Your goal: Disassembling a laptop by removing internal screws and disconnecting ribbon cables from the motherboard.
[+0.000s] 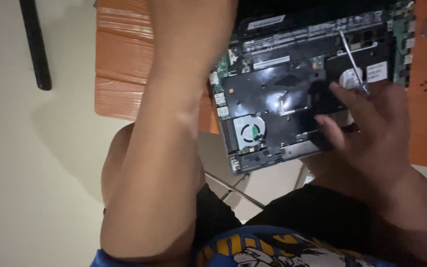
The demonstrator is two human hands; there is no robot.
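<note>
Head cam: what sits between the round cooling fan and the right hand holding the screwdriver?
Only black insulating sheet over the opened laptop's board lies between the round grey cooling fan and the right hand gripping the thin metal screwdriver, in the head view.

Opened laptop (292, 94), underside up, on orange bench (124, 64); black inner cover, green circuit board edges, round cooling fan (249, 131) near front-left corner. Right hand (371, 133) over laptop's right part, fingers (339, 106) curled round thin metal screwdriver (352, 59), shaft slanting up-left across the boards. Left forearm (174, 123) crossing bench edge, hand out of frame. Black post (35, 44) on pale floor.
</note>
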